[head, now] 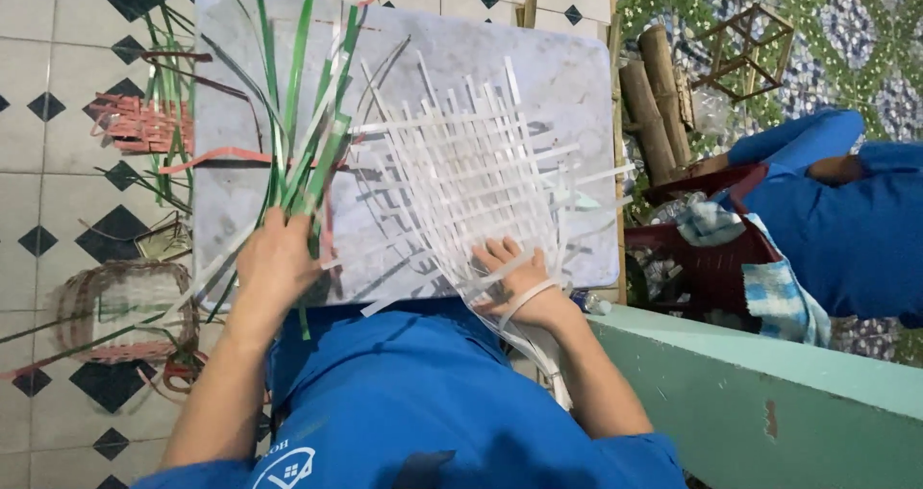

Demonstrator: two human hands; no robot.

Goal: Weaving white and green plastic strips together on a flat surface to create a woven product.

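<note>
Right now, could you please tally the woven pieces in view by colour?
White mat, under the right hand: 1
Pink woven piece: 1
Brown basket: 1
Total: 3
The left hand holds green strips, unwoven and not counted.

Your one head camera looks steeply down, close over the board (pixel 577 75) on your lap and the tiled floor (pixel 58 56).

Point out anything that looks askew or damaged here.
Nothing looks damaged. The white woven mat under the right hand is loosely laced, with uneven strip ends jutting past the grey board. The left hand grips splayed green strips.
</note>
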